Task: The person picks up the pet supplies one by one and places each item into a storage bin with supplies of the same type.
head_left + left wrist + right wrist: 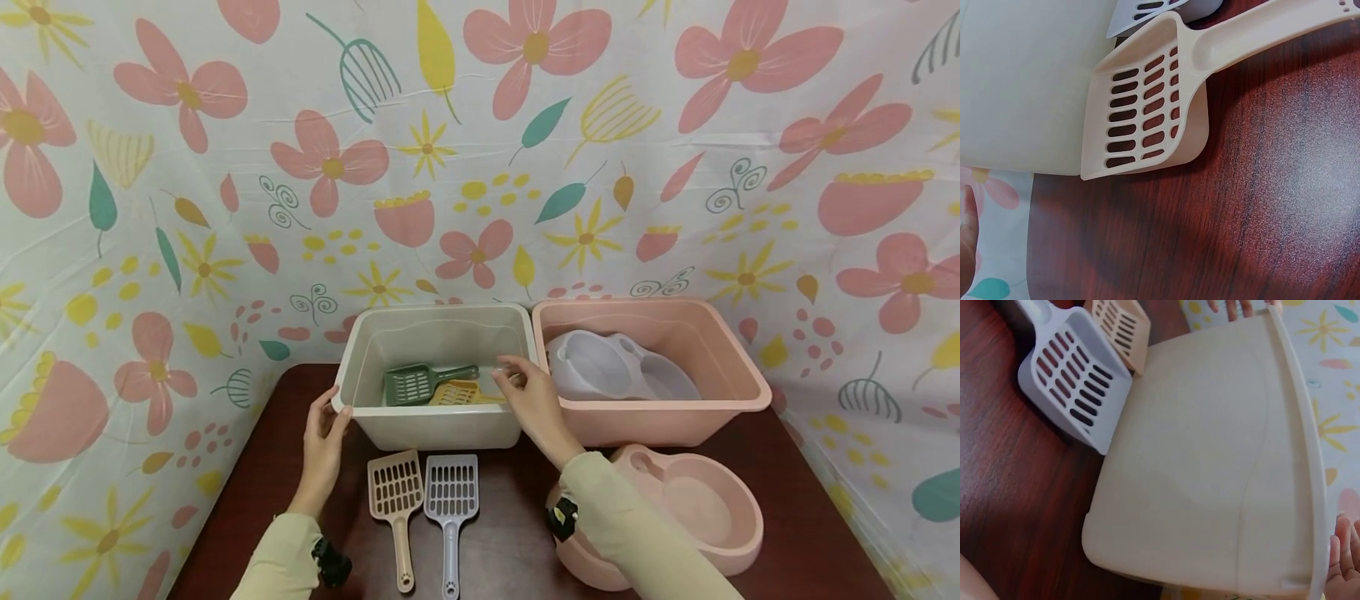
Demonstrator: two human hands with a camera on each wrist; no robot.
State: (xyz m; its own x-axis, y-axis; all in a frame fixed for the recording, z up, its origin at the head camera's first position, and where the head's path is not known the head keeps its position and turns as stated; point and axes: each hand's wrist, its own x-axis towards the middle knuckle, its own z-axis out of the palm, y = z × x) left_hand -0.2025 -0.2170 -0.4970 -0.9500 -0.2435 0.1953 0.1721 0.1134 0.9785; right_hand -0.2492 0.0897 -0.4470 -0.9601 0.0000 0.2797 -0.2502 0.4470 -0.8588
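My left hand holds the left front corner of a pale grey litter box, thumb on the rim and fingers outside. Over the box's right front rim, my right hand has loosely bent fingers and nothing visible in its grasp. In that box lie a dark green litter scoop and a yellow litter scoop, whose handle points toward my right hand. On the table before the box are a beige litter scoop and a light grey-lavender litter scoop, handles toward me.
A pink litter box stands right beside the grey one, with a lavender double pet bowl inside. My right forearm passes over a pink double bowl on the dark red-brown table. A flower-patterned cloth hangs behind.
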